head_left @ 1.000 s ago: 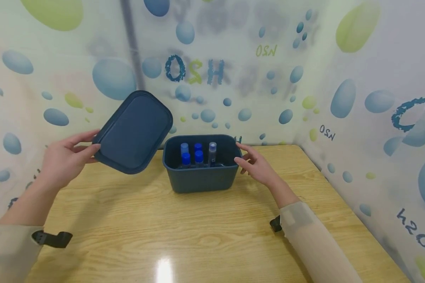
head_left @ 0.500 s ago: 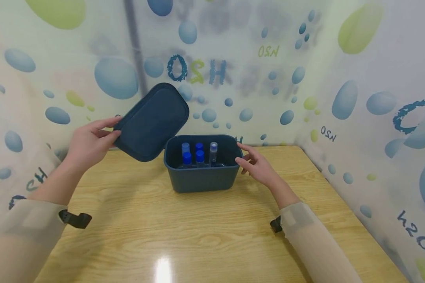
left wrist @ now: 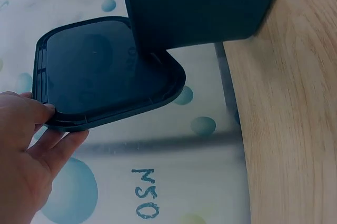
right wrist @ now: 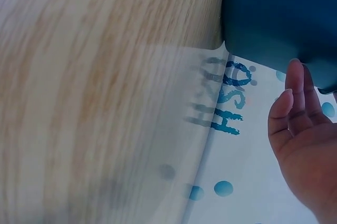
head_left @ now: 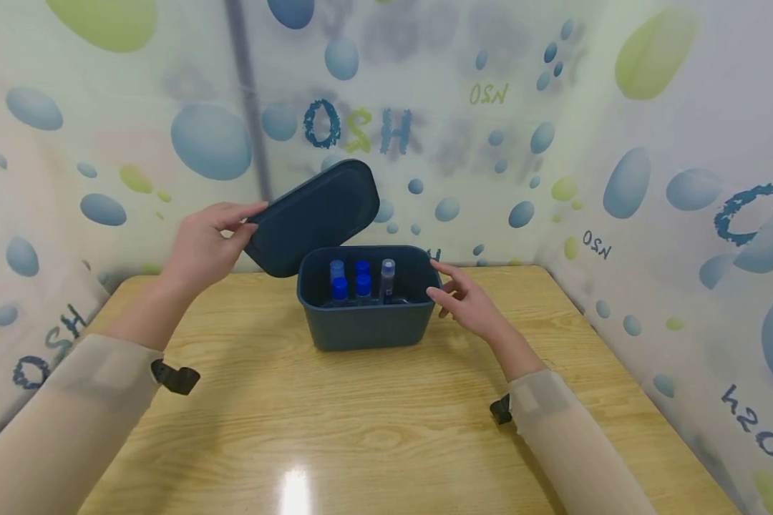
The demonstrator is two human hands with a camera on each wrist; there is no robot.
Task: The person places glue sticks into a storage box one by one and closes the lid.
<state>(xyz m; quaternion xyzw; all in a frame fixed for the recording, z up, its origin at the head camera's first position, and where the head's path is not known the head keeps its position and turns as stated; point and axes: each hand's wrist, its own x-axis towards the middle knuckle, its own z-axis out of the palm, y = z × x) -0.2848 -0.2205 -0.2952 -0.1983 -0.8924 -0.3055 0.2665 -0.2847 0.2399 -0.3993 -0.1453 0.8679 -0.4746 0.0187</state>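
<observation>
My left hand (head_left: 207, 243) pinches the edge of a dark blue lid (head_left: 318, 214), thumb on one face and fingers on the other. The lid is tilted above and behind the left end of a matching dark blue storage box (head_left: 367, 329). In the left wrist view the lid (left wrist: 89, 68) partly disappears behind the box (left wrist: 200, 8). Inside the box stand several clear bottles with blue caps (head_left: 363, 284) and a slim clear-capped bottle (head_left: 387, 279). At the box's right end my right hand (head_left: 467, 300) rests its fingertips against the rim and wall, fingers loosely bent.
The box stands near the back edge of a wooden table (head_left: 361, 415). Close behind rises a printed curtain (head_left: 438, 143) with blue and green spots, continuing along both sides. Each sleeve carries a black strap (head_left: 175, 377) at the wrist.
My left hand has carried the lid rightward, from left of the box to above its left end, and the lid now leans flatter. The right hand and box have stayed in place.
</observation>
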